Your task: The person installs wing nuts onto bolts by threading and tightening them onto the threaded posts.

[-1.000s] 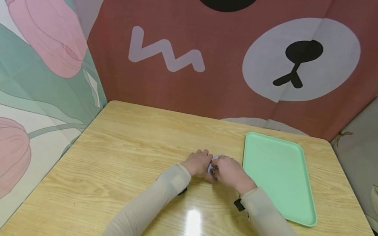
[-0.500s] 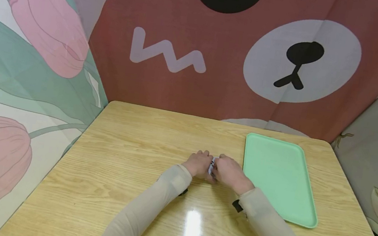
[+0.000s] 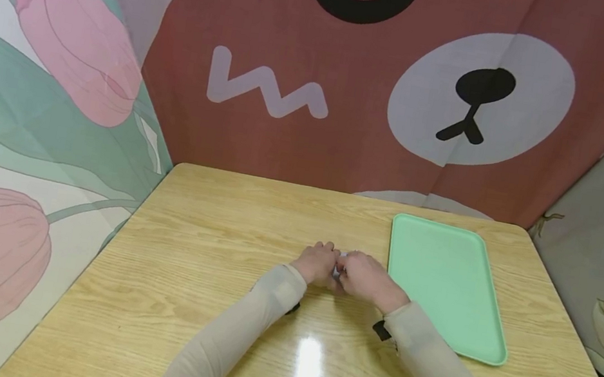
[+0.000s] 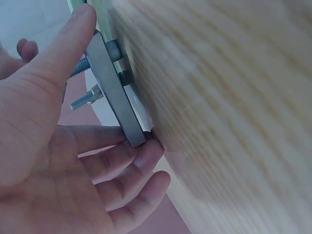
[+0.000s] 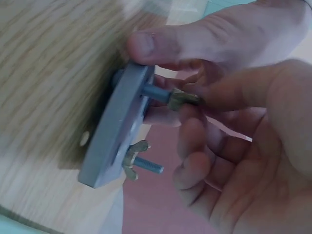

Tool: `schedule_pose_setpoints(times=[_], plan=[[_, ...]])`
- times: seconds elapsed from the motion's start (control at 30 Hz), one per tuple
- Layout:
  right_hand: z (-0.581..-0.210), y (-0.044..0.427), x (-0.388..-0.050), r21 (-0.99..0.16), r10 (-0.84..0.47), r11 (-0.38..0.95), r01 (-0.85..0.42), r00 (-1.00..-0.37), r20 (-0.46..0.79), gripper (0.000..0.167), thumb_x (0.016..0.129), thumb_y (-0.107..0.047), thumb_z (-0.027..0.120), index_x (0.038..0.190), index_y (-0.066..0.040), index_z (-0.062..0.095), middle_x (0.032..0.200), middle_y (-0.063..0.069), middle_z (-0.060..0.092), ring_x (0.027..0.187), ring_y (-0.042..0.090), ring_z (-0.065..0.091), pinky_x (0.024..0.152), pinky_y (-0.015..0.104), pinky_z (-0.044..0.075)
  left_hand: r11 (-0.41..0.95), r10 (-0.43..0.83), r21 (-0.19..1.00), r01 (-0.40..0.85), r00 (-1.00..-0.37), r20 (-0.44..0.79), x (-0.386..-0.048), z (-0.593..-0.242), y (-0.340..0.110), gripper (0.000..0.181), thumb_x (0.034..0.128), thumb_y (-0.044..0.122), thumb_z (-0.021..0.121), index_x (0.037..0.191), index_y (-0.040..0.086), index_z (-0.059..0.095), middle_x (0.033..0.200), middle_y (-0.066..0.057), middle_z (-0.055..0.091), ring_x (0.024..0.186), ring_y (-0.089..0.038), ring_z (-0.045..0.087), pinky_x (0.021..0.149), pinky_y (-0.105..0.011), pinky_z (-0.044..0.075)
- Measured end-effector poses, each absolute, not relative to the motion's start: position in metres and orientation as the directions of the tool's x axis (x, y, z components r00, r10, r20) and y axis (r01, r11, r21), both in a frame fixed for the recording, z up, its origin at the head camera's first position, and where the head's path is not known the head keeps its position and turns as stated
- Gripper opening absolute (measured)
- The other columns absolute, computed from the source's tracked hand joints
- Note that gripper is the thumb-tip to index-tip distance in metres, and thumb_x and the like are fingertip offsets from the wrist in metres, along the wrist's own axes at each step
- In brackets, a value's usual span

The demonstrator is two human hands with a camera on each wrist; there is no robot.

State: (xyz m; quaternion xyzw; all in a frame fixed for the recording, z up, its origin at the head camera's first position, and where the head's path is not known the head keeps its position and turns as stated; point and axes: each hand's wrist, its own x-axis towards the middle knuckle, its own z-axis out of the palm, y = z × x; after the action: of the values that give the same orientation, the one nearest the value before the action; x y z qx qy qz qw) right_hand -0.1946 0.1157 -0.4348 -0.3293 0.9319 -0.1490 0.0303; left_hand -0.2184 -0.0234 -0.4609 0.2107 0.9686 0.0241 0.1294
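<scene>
A grey metal plate (image 5: 109,131) stands on edge just over the wooden table, with two threaded bolts through it. My left hand (image 3: 318,264) grips it; in the left wrist view the thumb lies at the top end of the plate (image 4: 115,90) and the fingertips at its lower end. My right hand (image 3: 369,279) pinches a wing nut (image 5: 183,99) at the outer end of one bolt (image 5: 156,92). A second wing nut (image 5: 131,160) sits close to the plate on the other bolt (image 5: 150,165). Bolt heads (image 4: 114,50) face the table side.
A light green tray (image 3: 443,281) lies on the wooden table (image 3: 201,232), right of my hands. Behind the table hangs a red-brown cloth (image 3: 262,143) with a bear print, and a tulip-patterned cloth (image 3: 82,51) hangs on the left.
My right hand's fingers have shifted slightly at the plate, showing less of the piece between the hands. My left hand holds nearly the same place.
</scene>
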Motion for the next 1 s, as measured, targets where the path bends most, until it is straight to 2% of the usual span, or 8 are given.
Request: schedule_pose_setpoints(times=[0.13,0.3,0.53,0.67,0.83,0.93,1.0], plan=[[-0.4328,0.1148,-0.1947,-0.314,-0.630,0.727,-0.611,-0.775,0.049,0.024,0.083,0.003,0.054,0.065,-0.013,0.058,0.064,-0.006,0.050,0.061,0.013,0.042,0.061,0.030,0.040,0.910,0.413,0.079,0.407,-0.880,-0.234,-0.2184,-0.4604,-0.0235,0.068,0.0695,0.064,0.071,0.115,0.016,0.057,0.110,-0.001,0.051,0.097,-0.018,0.047,0.080,-0.034,0.045],[-0.4327,0.1158,-0.1952,-0.308,-0.618,0.739,-0.600,-0.785,0.046,0.028,0.085,-0.001,0.057,0.061,-0.015,0.054,0.061,-0.004,0.046,0.058,0.013,0.041,0.056,0.028,0.038,0.910,0.412,0.073,0.407,-0.876,-0.250,-0.2170,-0.4581,-0.0229,0.066,0.0705,0.064,0.071,0.113,0.016,0.056,0.106,-0.001,0.050,0.093,-0.018,0.046,0.076,-0.032,0.044],[-0.4339,0.1154,-0.1960,-0.257,-0.623,0.738,-0.624,-0.776,0.097,0.020,0.086,-0.004,0.064,0.068,-0.010,0.066,0.067,-0.004,0.046,0.063,0.012,0.040,0.056,0.026,0.038,0.911,0.409,0.073,0.405,-0.875,-0.258,-0.2155,-0.4585,-0.0220,0.068,0.0708,0.066,0.069,0.116,0.017,0.055,0.100,0.001,0.048,0.086,-0.017,0.043,0.073,-0.031,0.043],[-0.4340,0.1139,-0.1972,-0.258,-0.605,0.755,-0.603,-0.792,0.084,0.021,0.086,-0.003,0.064,0.067,-0.011,0.064,0.066,-0.003,0.048,0.059,0.012,0.042,0.055,0.027,0.039,0.912,0.409,0.077,0.404,-0.875,-0.260,-0.2154,-0.4590,-0.0216,0.067,0.0706,0.066,0.069,0.116,0.019,0.055,0.100,0.002,0.047,0.086,-0.016,0.043,0.073,-0.030,0.043],[-0.4342,0.1138,-0.1984,-0.298,-0.575,0.774,-0.559,-0.817,0.039,0.005,0.089,-0.006,0.063,0.087,-0.009,0.066,0.072,-0.004,0.057,0.061,0.010,0.049,0.057,0.028,0.043,0.914,0.406,0.120,0.388,-0.875,-0.263,-0.2163,-0.4599,-0.0216,0.073,0.0706,0.064,0.071,0.128,0.022,0.053,0.105,0.002,0.048,0.089,-0.015,0.042,0.077,-0.029,0.042],[-0.4347,0.1148,-0.1978,-0.281,-0.587,0.771,-0.571,-0.809,0.033,0.011,0.090,-0.007,0.063,0.101,-0.010,0.065,0.079,-0.003,0.061,0.066,0.011,0.054,0.060,0.030,0.046,0.916,0.401,0.129,0.380,-0.877,-0.263,-0.2168,-0.4610,-0.0221,0.075,0.0699,0.065,0.071,0.129,0.022,0.053,0.107,0.002,0.049,0.091,-0.015,0.043,0.078,-0.029,0.042],[-0.4349,0.1157,-0.1977,-0.265,-0.602,0.765,-0.587,-0.798,0.029,0.012,0.091,-0.008,0.061,0.103,-0.012,0.064,0.081,-0.003,0.061,0.068,0.011,0.055,0.061,0.030,0.046,0.918,0.397,0.124,0.378,-0.880,-0.259,-0.2174,-0.4614,-0.0227,0.073,0.0694,0.065,0.071,0.126,0.022,0.054,0.107,0.002,0.049,0.091,-0.015,0.043,0.079,-0.030,0.043]])
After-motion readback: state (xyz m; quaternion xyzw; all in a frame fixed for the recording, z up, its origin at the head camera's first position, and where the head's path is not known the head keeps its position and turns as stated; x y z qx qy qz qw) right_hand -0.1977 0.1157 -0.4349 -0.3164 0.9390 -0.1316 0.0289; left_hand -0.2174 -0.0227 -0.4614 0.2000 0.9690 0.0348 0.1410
